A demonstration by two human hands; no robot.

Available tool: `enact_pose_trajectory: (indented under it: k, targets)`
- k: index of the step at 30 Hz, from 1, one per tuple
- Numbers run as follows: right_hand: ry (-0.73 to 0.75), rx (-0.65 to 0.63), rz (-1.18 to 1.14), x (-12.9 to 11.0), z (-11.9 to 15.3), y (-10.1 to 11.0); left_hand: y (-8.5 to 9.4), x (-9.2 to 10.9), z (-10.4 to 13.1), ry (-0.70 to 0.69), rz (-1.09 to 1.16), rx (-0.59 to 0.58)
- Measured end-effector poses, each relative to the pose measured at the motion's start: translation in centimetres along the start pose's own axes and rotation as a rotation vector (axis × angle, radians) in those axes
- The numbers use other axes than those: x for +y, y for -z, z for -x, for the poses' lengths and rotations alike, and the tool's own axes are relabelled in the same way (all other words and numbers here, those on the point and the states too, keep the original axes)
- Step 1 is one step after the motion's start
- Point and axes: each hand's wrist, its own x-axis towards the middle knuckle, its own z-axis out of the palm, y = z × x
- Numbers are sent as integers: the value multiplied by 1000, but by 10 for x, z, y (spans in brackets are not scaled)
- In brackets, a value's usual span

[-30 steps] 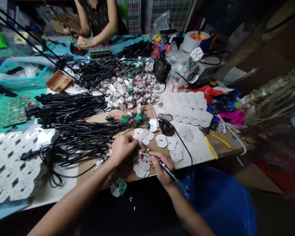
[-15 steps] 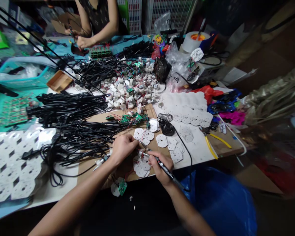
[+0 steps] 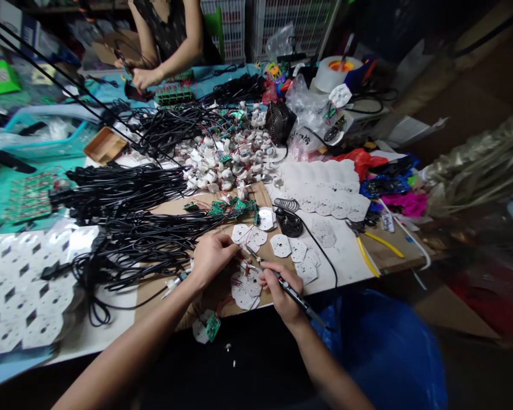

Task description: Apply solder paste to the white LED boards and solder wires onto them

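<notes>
My right hand (image 3: 284,290) grips a black soldering iron (image 3: 297,299), its tip pointing up-left over small white boards (image 3: 245,287) at the cardboard's front edge. Left of the tip, my left hand (image 3: 214,253) has its thumb and fingers pinched together; what they hold is too small to make out. Thin red wires run between the hands. Beyond them lie more white boards (image 3: 281,245) and green circuit boards (image 3: 235,208) joined to black cables (image 3: 154,233). A green board (image 3: 212,327) hangs at the table's front edge.
Piled white parts (image 3: 226,159) and a small black fan (image 3: 279,121) stand behind. Yellow-handled pliers (image 3: 382,244) lie on the right, sheets of white boards (image 3: 21,290) on the left. A blue bag (image 3: 385,347) hangs below the table. Across it, another person's hands (image 3: 143,77) work.
The rear end of the soldering iron has swung slightly to the right with my right hand. My left hand has barely moved. The other person's hands have shifted slightly.
</notes>
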Motion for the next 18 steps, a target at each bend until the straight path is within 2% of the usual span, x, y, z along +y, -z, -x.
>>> enact_pose_trajectory:
  k: [18]
  targets:
    - [12,-47,26,4,-1,0,3,5,-1,-14,-84,-61]
